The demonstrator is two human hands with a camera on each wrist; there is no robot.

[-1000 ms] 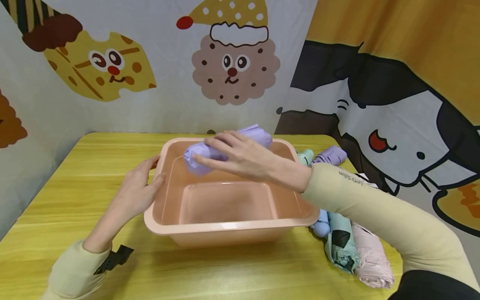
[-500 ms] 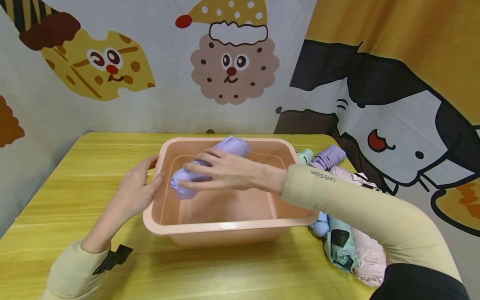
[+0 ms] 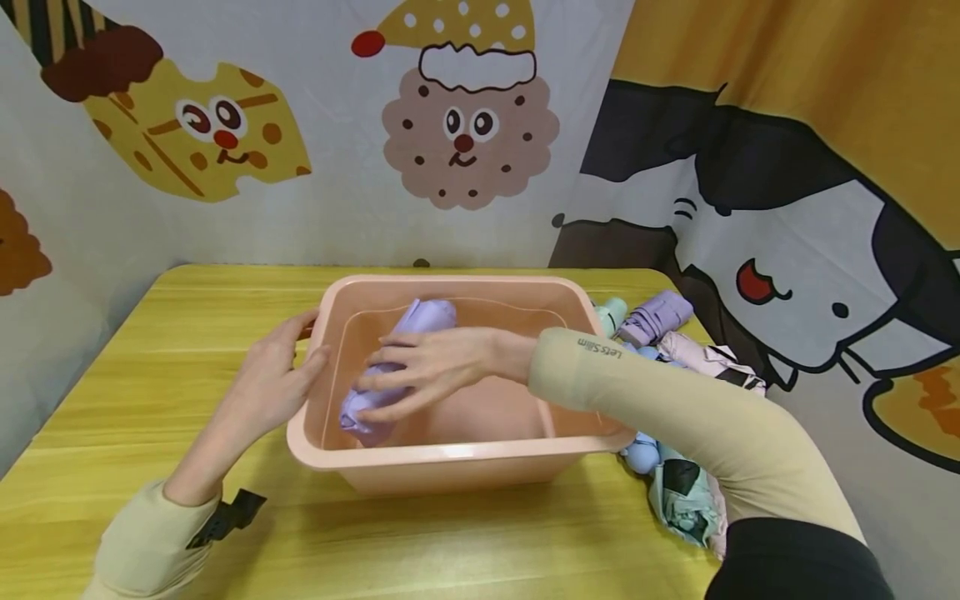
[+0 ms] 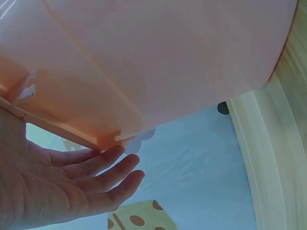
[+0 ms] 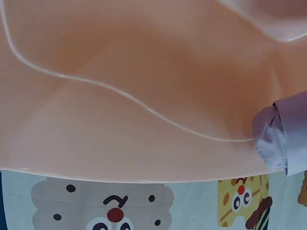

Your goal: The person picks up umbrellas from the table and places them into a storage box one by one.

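Observation:
Inside the left part of a peach plastic basin (image 3: 457,452) is a purple folded umbrella (image 3: 429,317), slanting from the back toward the near left corner. My right hand (image 3: 438,367) lies over its middle from above, fingers spread across it and holding it. In the right wrist view one end of the umbrella (image 5: 293,134) shows at the right, beside the basin wall (image 5: 120,129). On the basin's left rim my left hand (image 3: 266,383) grips, thumb at the rim's top. The left wrist view shows the fingers (image 4: 112,187) of that hand reaching under the rim.
Right of the basin several folded umbrellas lie on the wooden table (image 3: 225,308): a purple one (image 3: 658,317), a pink one (image 3: 693,352), a blue one (image 3: 641,454) and a green one (image 3: 686,504). A cartoon curtain (image 3: 322,225) hangs behind the table.
My right hand has carried the purple umbrella left, toward me and down into the basin, turning it steeper. My left hand has stayed at the rim.

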